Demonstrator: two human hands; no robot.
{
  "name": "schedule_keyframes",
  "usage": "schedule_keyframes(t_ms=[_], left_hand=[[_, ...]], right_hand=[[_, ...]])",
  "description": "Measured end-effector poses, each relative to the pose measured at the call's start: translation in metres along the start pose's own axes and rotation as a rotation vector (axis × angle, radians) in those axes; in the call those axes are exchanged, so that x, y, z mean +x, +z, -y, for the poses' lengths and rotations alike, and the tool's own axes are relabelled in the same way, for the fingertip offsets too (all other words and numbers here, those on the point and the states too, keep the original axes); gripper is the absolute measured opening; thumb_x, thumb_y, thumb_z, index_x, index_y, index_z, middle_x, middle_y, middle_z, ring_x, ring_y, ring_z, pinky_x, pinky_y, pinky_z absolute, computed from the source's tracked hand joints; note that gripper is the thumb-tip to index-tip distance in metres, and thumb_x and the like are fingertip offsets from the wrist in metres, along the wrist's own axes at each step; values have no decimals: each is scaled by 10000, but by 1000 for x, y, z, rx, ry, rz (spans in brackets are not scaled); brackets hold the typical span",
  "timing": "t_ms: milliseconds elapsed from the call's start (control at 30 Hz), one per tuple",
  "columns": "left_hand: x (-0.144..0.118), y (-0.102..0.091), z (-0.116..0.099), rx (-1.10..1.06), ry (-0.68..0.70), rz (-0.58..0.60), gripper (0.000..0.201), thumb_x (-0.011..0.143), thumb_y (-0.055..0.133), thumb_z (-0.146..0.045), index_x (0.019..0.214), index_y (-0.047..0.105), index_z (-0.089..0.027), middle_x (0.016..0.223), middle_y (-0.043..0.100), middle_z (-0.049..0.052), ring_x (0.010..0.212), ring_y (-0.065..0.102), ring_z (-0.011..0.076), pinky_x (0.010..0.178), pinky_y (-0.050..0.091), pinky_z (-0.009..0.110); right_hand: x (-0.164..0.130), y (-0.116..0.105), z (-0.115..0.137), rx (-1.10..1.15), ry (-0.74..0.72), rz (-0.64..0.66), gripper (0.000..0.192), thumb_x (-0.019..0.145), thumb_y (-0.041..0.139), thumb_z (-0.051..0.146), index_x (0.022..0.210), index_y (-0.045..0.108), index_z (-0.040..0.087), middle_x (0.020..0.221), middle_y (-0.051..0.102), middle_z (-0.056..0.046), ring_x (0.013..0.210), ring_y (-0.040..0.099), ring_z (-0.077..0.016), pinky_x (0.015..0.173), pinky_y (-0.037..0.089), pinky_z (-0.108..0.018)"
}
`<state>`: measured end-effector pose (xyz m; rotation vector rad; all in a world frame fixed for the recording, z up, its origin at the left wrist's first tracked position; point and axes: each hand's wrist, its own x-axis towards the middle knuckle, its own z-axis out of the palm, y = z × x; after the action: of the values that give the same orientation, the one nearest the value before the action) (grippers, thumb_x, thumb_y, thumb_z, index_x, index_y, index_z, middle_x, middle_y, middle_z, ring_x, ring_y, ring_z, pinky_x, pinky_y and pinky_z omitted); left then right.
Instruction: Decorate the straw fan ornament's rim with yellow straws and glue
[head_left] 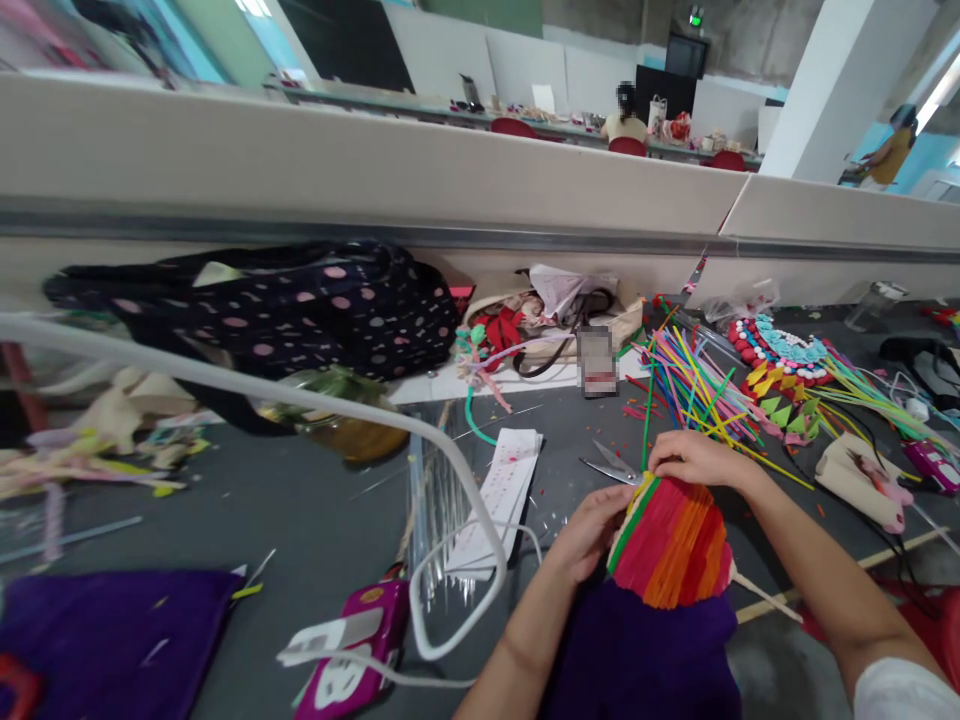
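The woven straw panel [675, 540] sits lower right of the frame, my left hand [592, 530] bracing its left edge, my right hand [694, 458] pinching its top edge, fingers pressed together.

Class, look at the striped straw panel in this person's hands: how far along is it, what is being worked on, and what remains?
Done: the straw panel already shows solid bands of red, orange and pink, with a green and yellow edge. In hand: the left hand steadies its left edge while the right hand pinches the top edge. Left: a heap of loose straws lies unused behind it, and scissors lie open beside it, so more rows seem likely.
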<state>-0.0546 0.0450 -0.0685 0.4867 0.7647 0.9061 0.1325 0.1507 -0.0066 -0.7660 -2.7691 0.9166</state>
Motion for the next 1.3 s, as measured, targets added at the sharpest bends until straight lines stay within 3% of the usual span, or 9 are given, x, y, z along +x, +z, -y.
schedule_keyframes(t_ms=[233,567,867,1133,1300], left_hand=[[1,-7,1,47,-44,-4,347,697,771,-391,908,734,-118,662,665,29,505,517,84,462,306,192],[2,-13,8,-19,-70,-4,402,669,802,-310,1012,729,-113,788,723,77,597,611,121,557,414,201],[-3,-1,2,99,4,-82,334,670,795,-353,908,749,-123,666,701,48,529,561,103,535,383,198],[-1,-1,0,154,-52,-76,326,642,802,-403,767,720,-114,561,609,3,446,465,65,447,286,177],[-2,-2,0,122,-92,-52,302,632,815,-357,783,724,-111,546,586,-14,447,466,56,440,288,170]], right_hand=[[4,0,-1,-16,-17,43,128,850,565,130,835,680,184,826,620,-24,798,589,-158,731,413,-241],[8,3,-1,-20,-38,64,126,857,543,124,830,648,189,834,610,-14,819,577,-157,738,395,-243],[8,0,7,-43,-36,67,128,812,552,90,796,647,173,796,613,-15,766,559,-155,704,376,-241],[8,-2,8,-21,-50,99,130,796,550,82,776,652,160,760,615,-7,701,540,-137,647,357,-224],[10,-2,8,5,-59,118,130,795,555,89,778,662,160,747,623,0,678,537,-128,635,356,-215]])
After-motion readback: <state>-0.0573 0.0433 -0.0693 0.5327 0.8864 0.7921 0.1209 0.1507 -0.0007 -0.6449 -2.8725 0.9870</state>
